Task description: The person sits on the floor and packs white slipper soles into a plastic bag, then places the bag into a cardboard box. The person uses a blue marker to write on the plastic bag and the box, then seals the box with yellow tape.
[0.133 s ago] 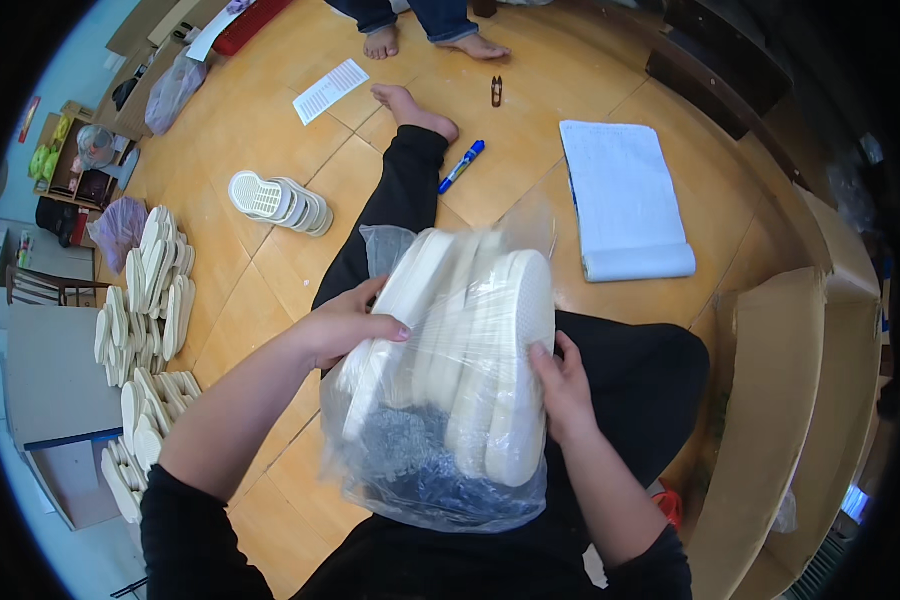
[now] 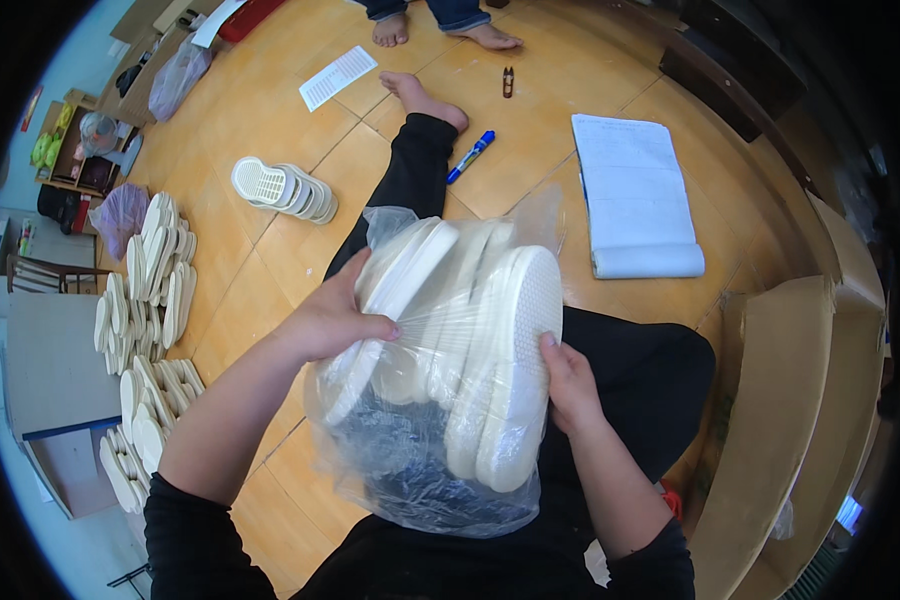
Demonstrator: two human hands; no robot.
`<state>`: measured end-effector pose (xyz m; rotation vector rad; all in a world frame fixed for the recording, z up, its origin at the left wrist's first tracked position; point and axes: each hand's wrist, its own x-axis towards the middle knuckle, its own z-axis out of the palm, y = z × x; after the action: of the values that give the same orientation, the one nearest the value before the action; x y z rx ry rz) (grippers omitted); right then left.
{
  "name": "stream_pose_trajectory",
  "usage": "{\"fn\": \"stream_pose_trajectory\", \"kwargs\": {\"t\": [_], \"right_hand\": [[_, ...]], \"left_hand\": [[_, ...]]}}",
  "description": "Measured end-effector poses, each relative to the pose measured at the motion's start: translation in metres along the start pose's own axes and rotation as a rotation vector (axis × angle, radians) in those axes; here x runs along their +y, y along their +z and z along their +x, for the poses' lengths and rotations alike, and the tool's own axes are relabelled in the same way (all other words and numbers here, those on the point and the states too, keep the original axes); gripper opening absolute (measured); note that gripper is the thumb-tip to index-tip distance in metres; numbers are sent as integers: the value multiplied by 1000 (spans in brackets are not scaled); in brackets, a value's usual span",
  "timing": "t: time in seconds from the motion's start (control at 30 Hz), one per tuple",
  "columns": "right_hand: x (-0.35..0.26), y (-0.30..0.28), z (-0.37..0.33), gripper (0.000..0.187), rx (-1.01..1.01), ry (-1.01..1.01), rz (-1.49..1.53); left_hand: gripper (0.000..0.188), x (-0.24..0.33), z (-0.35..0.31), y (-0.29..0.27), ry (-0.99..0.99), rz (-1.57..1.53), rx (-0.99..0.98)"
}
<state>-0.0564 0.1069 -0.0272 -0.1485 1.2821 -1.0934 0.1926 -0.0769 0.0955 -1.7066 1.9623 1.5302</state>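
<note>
A clear plastic bag (image 2: 400, 455) holding several white shoe soles (image 2: 515, 370) is up over my lap, between my hands. On its left side, my left hand (image 2: 335, 315) is closed round the outer soles, thumb pressed on the plastic. My right hand (image 2: 570, 380) grips the right side, its thumb on the textured face of the outermost sole and its other fingers mostly hidden behind. The plastic is stretched in creases across the soles, and its loose lower part is crumpled.
Stacks of white soles (image 2: 160, 260) stand at the left, with a smaller stack (image 2: 285, 190) ahead. A blue marker (image 2: 471, 157), a notepad (image 2: 638, 195), a printed sheet (image 2: 338, 78) and small thread snips (image 2: 508, 82) lie on the tiles. An open cardboard box (image 2: 780, 400) is at right; another person's feet (image 2: 490, 37) are ahead.
The bagged soles have tilted slightly, and the left soles stand a little further apart from the rest. The whole view has shifted a little.
</note>
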Motion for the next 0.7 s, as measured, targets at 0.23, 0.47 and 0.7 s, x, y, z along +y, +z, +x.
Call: {"fn": "stream_pose_trajectory", "kwargs": {"t": [0.23,0.47,0.7], "right_hand": [[-25,35,51,67,117,199,315],[-12,74,92,69,94,210,317],[-4,68,72,70,65,198,326]], "left_hand": [[120,7,-18,-29,-31,-95,-1],[119,-13,-44,-12,149,-228,125],[123,-9,-53,19,244,-136,524]]}}
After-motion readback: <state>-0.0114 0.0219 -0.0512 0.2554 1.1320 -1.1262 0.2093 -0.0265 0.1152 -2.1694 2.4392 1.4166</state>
